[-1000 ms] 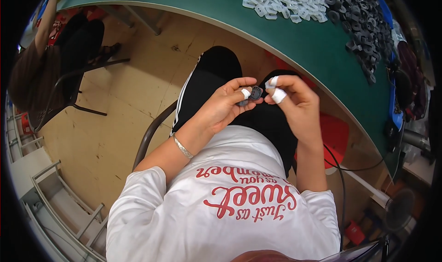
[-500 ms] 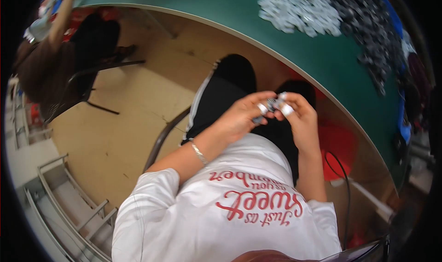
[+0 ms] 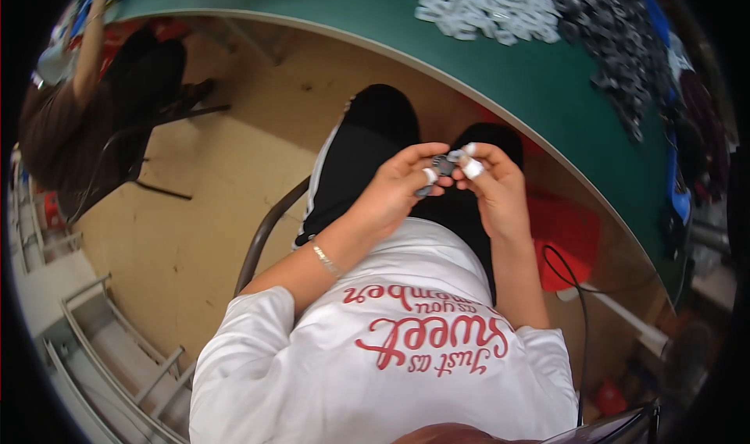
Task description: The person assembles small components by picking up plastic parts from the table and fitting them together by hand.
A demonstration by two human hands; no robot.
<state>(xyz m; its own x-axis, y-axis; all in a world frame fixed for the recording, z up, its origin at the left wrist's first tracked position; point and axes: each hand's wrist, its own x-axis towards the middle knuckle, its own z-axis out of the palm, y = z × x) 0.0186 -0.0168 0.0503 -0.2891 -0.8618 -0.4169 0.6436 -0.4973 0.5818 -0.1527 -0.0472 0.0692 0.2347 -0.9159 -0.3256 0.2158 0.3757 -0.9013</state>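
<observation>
Above my lap, my two hands meet with their fingertips nearly touching. My left hand [image 3: 397, 185] pinches a small dark grey round part [image 3: 444, 165] between thumb and fingers. Lower in the same hand another dark grey bit [image 3: 423, 191] shows beneath the taped thumb. My right hand [image 3: 498, 188] is closed at the fingertips on a small pale grey piece [image 3: 455, 156], right against the dark part. White tape wraps both thumbs and a right fingertip. Whether the two pieces are joined cannot be made out.
A green table [image 3: 375, 22] curves ahead and to the right, bearing a heap of pale translucent pieces [image 3: 488, 7] and a heap of black pieces [image 3: 605, 34]. At far left a person [image 3: 58, 131] sits on a chair. A red stool [image 3: 570, 237] stands under the table; metal racks [image 3: 117, 350] are at lower left.
Both hands have shifted slightly up and left in the view, as has the whole scene. The dark round part between the fingertips now shows more plainly.
</observation>
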